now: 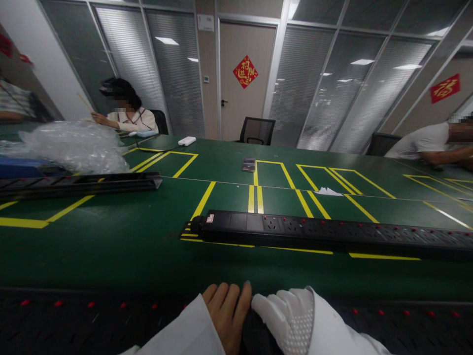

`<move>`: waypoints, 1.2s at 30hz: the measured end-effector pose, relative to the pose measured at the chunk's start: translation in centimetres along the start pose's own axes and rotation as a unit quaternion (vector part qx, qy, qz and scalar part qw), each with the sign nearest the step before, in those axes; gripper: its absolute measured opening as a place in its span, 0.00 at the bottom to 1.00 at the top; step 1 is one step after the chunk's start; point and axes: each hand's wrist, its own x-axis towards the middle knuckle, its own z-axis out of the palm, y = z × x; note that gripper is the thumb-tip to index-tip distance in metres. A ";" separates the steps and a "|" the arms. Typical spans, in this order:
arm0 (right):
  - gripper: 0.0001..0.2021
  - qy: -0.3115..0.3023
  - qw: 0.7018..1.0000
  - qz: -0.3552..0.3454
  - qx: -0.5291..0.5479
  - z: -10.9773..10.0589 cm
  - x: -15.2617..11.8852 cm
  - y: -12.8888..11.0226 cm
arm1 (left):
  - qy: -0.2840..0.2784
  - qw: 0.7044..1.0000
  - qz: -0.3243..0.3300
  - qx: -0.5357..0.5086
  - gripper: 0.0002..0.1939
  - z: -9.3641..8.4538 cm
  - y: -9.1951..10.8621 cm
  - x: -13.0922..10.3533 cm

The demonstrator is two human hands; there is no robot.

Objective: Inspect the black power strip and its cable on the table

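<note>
My left hand (pixel 229 315) is bare, in a white sleeve, its back facing up. Its fingers lie close together and bend over at the front, with thumb and palm hidden. My right hand (pixel 286 315) wears a white glove with a dotted grip pattern, and its fingers curl round a smooth dark object (pixel 258 336) between the two hands. What that object is stays too dark to make out. Beneath both hands, a black power strip (pixel 111 320) with red dots runs along the near table edge, partly hidden by my sleeves.
Another long black power strip (pixel 236 227) lies across the green table (pixel 148 256), marked with yellow tape. Clear plastic wrap (pixel 74 145) and a black channel (pixel 140 183) are at left. Crumpled white paper (pixel 328 191) lies farther back. A person (pixel 133 116) sits across, another (pixel 424 140) at right.
</note>
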 end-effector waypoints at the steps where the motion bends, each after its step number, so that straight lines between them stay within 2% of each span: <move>1: 0.15 0.000 1.000 0.000 0.000 0.0 0.0 0.0 | -0.001 1.000 0.002 0.002 0.18 0.1 0.0 0.0; 16: 0.15 -0.006 1.000 -0.002 0.008 -0.1 0.0 0.0 | 0.020 1.000 0.001 0.020 0.18 0.4 0.0 -0.1; 36: 0.16 0.001 1.000 0.003 -0.012 -0.1 -0.1 -0.3 | -0.016 1.000 -0.012 -0.001 0.18 -0.7 0.2 0.3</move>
